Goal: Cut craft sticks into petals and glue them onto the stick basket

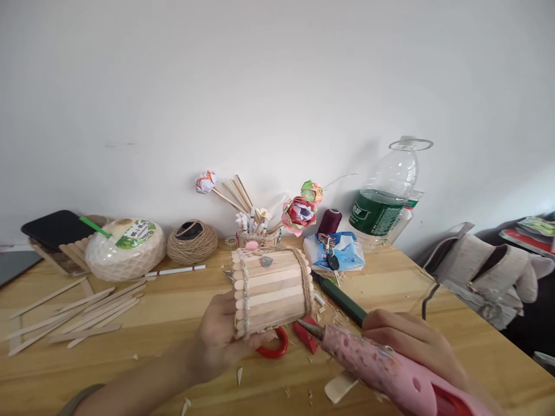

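Note:
A craft-stick cup (273, 289) lies on its side in the air, with twine round its right end and a glittery trim near its left end. My left hand (221, 335) is closed round the cup's left end from below. In my right hand (416, 346) is a pink hot glue gun (373, 364), its metal tip close to the cup's lower right edge; whether they touch I cannot tell. Under the cup, red-handled scissors (277, 345) are partly hidden. A dark green utility knife (342, 300) lies beyond the glue gun.
Loose craft sticks (87, 318) spread over the left of the table. Along the wall stand a wrapped coconut (125, 254), a twine ball (191, 242), a pot of paper flowers (260, 237), a tissue pack (351, 251) and a large bottle (377, 211). A bag (485, 277) sits right.

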The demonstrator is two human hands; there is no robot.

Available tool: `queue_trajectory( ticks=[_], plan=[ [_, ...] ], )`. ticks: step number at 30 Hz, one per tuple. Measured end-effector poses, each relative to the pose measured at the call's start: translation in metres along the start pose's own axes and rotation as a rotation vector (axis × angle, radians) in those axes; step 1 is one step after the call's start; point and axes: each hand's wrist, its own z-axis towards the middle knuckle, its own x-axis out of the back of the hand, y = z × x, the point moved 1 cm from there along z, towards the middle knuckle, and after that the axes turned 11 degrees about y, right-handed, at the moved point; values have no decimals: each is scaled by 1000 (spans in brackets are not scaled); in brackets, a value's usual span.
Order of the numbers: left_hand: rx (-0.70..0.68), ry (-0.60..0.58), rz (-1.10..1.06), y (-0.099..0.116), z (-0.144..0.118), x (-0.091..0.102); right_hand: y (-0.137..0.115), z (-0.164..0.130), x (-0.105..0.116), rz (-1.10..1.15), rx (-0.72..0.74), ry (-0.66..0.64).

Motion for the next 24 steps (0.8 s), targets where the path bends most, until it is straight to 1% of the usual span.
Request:
queue_trajectory(
  ticks=[2,7,10,13,18,21,24],
  plan=[
    [41,0,-56,2,2,-3,-1,2,-1,-7,-7,3],
    [193,4,-231,5,3,-10,-6,4,-1,-55,-22,-46],
    [264,2,-295,6,3,-14,-6,3,0,-60,-31,-55],
    [321,-9,-328,6,2,-16,-4,3,0,-65,-33,-48],
    [428,-35,-359,9,5,-18,-1,6,-1,-22,26,3],
    [485,-35,-369,10,7,-19,-1,7,-2,-37,6,15],
    [513,-32,-394,10,7,-21,-2,6,-2,-39,8,34]
  ],
)
